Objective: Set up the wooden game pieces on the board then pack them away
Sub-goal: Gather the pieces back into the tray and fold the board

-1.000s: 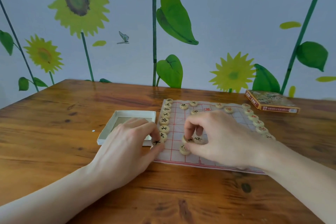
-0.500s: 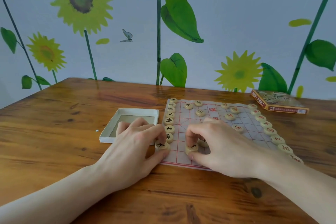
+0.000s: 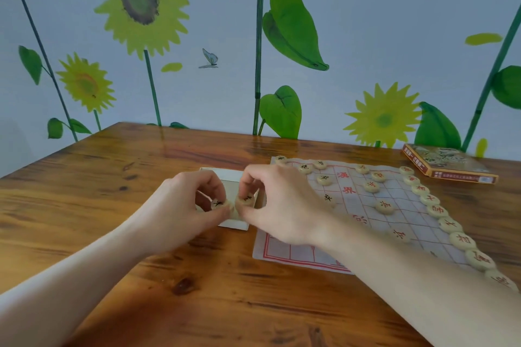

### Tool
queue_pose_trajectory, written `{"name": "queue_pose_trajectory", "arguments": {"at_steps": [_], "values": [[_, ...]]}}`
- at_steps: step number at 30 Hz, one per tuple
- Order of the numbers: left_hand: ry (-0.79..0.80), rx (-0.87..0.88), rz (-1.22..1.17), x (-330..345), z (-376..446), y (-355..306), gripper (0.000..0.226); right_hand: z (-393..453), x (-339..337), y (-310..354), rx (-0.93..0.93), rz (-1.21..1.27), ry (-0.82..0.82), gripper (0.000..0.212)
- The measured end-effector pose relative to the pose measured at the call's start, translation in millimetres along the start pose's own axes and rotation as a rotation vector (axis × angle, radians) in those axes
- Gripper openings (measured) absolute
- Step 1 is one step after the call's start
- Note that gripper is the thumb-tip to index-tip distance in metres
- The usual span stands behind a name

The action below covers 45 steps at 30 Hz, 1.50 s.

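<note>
Your left hand [image 3: 180,205] pinches a wooden piece [image 3: 218,203] marked in black, and your right hand [image 3: 282,205] pinches a second black-marked piece [image 3: 245,200]; both are held side by side over the white box [image 3: 234,223], just left of the board [image 3: 375,205]. Red-marked pieces [image 3: 435,210] line the board's right edge, others sit scattered across its grid; the box lid [image 3: 451,167] lies well apart at the table's [image 3: 112,234] far right

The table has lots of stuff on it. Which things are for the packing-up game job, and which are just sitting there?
For the job: wooden game pieces, paper board, white box tray, left hand, right hand.

Just lying about: printed box lid.
</note>
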<state>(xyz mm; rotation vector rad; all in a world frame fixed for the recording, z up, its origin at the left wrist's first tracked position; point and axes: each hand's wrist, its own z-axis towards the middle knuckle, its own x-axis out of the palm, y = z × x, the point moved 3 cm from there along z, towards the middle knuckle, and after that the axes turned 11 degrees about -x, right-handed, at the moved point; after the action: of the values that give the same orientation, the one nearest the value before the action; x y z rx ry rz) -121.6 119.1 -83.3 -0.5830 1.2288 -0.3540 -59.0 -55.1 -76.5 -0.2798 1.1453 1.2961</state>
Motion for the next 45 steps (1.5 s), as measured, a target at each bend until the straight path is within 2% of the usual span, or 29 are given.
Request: {"name": "queue_pose_trajectory", "arguments": {"at_steps": [4, 8, 12, 16, 21, 25, 33, 38, 42, 45], "values": [[0.059, -0.004, 0.024, 2.5, 1.5, 2.9, 0.012, -3.7, 6.5, -6.8, 0.057, 0.054, 0.101, 0.012], [0.077, -0.005, 0.053, 1.7, 0.0, 2.4, 0.008, -4.2, 4.5, -8.0, 0.099, 0.109, 0.077, 0.016], [0.104, -0.024, 0.035, -2.2, -0.3, 5.5, 0.018, -3.5, 4.0, -10.4, 0.135, 0.13, 0.043, 0.017], [0.094, -0.032, 0.051, -5.9, -2.9, 8.8, 0.034, -4.9, 4.2, -7.1, 0.105, 0.106, 0.095, 0.022], [0.071, -0.022, 0.114, -5.4, -6.0, 7.4, 0.04, -14.8, 0.5, 1.0, 0.047, -0.013, 0.164, 0.027], [0.067, -0.018, 0.122, -3.1, -7.0, 6.1, 0.046, -17.1, 0.4, 1.8, 0.032, -0.055, 0.155, 0.023], [0.062, 0.034, 0.149, 4.7, -10.6, -0.7, 0.042, -12.7, -1.7, 1.5, -0.008, -0.154, 0.185, 0.028], [0.07, 0.052, 0.137, 7.9, -12.1, -5.5, 0.046, -12.0, -2.6, -0.8, -0.025, -0.164, 0.229, 0.04], [0.084, 0.041, 0.141, 9.1, -12.3, -4.7, 0.049, -13.4, -11.5, -0.2, -0.047, -0.157, 0.194, 0.045], [0.073, 0.06, 0.158, 10.0, -14.2, -4.6, 0.051, -17.1, -36.0, -5.8, -0.044, -0.134, 0.083, 0.036]]}}
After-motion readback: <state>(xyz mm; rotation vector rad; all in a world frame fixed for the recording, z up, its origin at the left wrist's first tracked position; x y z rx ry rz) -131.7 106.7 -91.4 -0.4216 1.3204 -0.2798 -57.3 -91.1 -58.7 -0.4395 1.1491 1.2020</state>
